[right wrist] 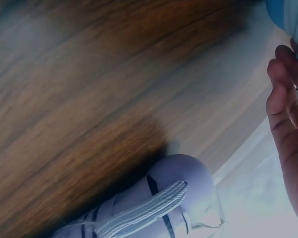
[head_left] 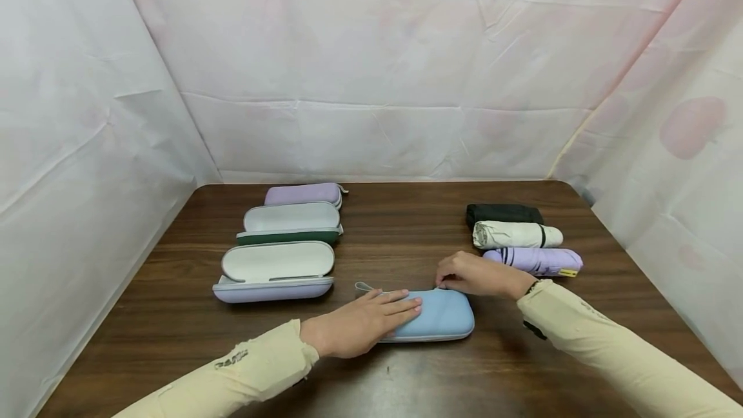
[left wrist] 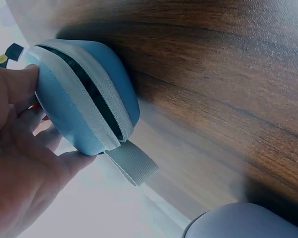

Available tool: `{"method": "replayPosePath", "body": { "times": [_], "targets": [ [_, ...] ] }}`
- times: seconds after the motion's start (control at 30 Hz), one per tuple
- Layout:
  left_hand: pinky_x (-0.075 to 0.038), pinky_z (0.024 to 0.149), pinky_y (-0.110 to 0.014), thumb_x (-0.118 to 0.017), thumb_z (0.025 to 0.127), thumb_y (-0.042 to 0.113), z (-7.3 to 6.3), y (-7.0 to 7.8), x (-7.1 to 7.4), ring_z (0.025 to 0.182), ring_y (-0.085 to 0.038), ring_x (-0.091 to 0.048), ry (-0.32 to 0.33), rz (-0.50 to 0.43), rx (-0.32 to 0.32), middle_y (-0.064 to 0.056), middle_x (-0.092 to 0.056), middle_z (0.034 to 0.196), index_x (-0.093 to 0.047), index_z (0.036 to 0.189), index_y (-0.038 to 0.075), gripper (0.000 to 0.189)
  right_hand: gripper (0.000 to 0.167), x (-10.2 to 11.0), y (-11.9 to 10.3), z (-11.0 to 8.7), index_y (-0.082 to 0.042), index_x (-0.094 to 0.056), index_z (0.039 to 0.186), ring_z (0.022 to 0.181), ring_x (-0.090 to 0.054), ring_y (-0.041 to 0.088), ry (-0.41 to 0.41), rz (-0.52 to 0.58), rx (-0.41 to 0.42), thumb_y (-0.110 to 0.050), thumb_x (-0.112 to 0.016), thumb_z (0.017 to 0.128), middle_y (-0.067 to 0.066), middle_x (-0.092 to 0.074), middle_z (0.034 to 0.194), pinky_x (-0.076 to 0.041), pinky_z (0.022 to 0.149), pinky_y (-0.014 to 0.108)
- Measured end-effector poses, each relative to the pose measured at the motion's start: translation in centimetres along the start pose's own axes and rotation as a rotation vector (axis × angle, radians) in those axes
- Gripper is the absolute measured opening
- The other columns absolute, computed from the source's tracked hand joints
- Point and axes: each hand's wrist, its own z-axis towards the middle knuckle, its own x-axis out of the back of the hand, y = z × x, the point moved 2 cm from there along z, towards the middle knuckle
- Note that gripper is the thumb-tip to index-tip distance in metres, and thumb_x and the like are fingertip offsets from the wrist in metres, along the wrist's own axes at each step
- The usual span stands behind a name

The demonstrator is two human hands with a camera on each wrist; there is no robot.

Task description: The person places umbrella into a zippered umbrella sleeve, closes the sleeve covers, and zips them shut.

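A light blue zippered hard case (head_left: 444, 315) lies near the front of the table. My left hand (head_left: 366, 321) rests on its lid, fingers stretched across the left part. At the case's back edge, near the right end, my right hand (head_left: 473, 273) pinches the zipper pull with bent fingers; the pull itself is mostly hidden. In the left wrist view the zipper (left wrist: 84, 89) gapes at the case's left end, and something dark shows inside. A grey strap loop (left wrist: 131, 163) sticks out from that end.
On the left stand an open lavender case (head_left: 273, 290), an open green case (head_left: 290, 236) and a closed purple case (head_left: 302, 195). Folded umbrellas lie at right: lavender (head_left: 536, 260), cream (head_left: 513, 235) and black (head_left: 502, 213). White sheets (head_left: 371, 69) hang around the wooden table (head_left: 395, 379).
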Motion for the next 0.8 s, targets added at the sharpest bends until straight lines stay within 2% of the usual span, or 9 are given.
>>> {"method": "replayPosePath", "body": {
  "times": [0.17, 0.4, 0.67, 0.8],
  "targets": [
    [-0.032, 0.105, -0.047, -0.045, 0.102, 0.02, 0.0, -0.2, 0.0, 0.142, -0.02, -0.021, -0.011, -0.02, 0.02, -0.001, -0.025, 0.155, -0.029, 0.151, 0.011, 0.052, 0.018, 0.2, 0.2, -1.4, -0.012, -0.067, 0.086, 0.077, -0.058, 0.003, 0.021, -0.036, -0.033, 0.005, -0.064, 0.087, -0.005, -0.063, 0.085, -0.049, 0.066, 0.022],
    [-0.034, 0.104, -0.047, -0.048, 0.101, 0.019, 0.0, 0.2, -0.1, 0.14, -0.022, -0.024, 0.019, -0.024, 0.058, -0.002, -0.028, 0.154, -0.032, 0.149, 0.009, 0.052, 0.019, -0.1, -0.3, -2.9, -0.017, -0.063, 0.08, 0.07, -0.052, -0.001, 0.079, -0.095, -0.181, 0.0, -0.063, 0.088, -0.012, -0.057, 0.08, -0.046, 0.061, 0.02],
    [-0.04, 0.098, -0.047, -0.054, 0.098, 0.017, 0.2, 1.2, -0.3, 0.132, -0.035, -0.038, 0.103, 0.003, 0.122, -0.006, -0.038, 0.148, -0.04, 0.145, 0.006, 0.05, 0.025, -0.7, -1.2, -3.6, -0.019, -0.054, 0.071, 0.06, -0.042, -0.001, 0.164, -0.213, -0.202, 0.003, -0.063, 0.081, -0.013, -0.047, 0.07, -0.039, 0.052, 0.018],
    [-0.04, 0.098, -0.047, -0.055, 0.098, 0.016, 0.2, 1.6, -0.4, 0.126, -0.039, -0.044, 0.114, 0.031, 0.164, -0.005, -0.039, 0.148, -0.041, 0.144, 0.007, 0.05, 0.026, -0.8, -1.9, -3.8, -0.019, -0.05, 0.069, 0.059, -0.039, -0.001, 0.179, -0.247, -0.224, 0.002, -0.063, 0.077, -0.013, -0.043, 0.067, -0.036, 0.051, 0.018]
  ]
}}
